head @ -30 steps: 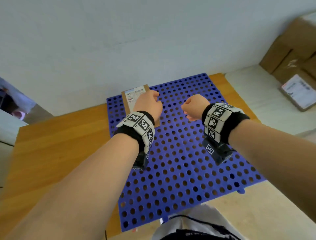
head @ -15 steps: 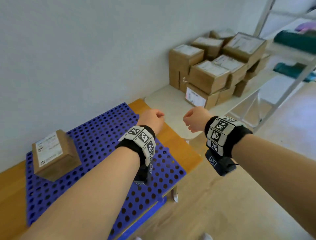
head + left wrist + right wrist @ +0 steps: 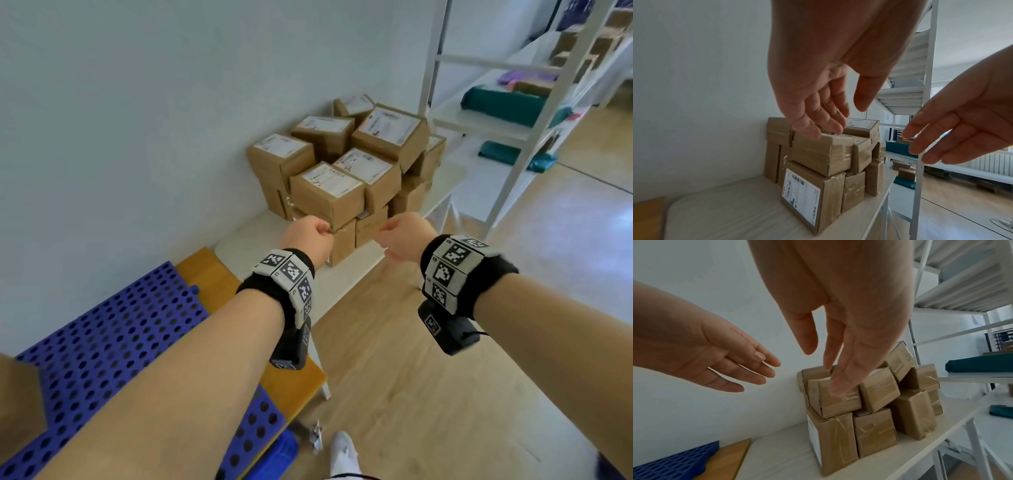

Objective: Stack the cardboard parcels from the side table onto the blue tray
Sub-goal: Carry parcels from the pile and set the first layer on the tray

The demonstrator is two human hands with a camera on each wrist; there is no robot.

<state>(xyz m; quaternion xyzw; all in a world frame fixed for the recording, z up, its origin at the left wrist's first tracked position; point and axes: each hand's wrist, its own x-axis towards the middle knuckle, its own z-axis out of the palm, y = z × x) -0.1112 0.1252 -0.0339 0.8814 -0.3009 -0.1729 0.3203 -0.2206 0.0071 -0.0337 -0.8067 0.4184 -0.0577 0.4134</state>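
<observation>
Head view: both hands, left hand (image 3: 310, 238) and right hand (image 3: 402, 236), spread empty near stacked cardboard parcels (image 3: 342, 174).

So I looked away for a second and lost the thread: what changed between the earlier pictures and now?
The person turned from the blue tray, where one parcel was left, toward the side table. The left hand and right hand now reach, fingers extended, toward the parcel pile, empty and touching nothing. The pile itself looks unchanged.
</observation>
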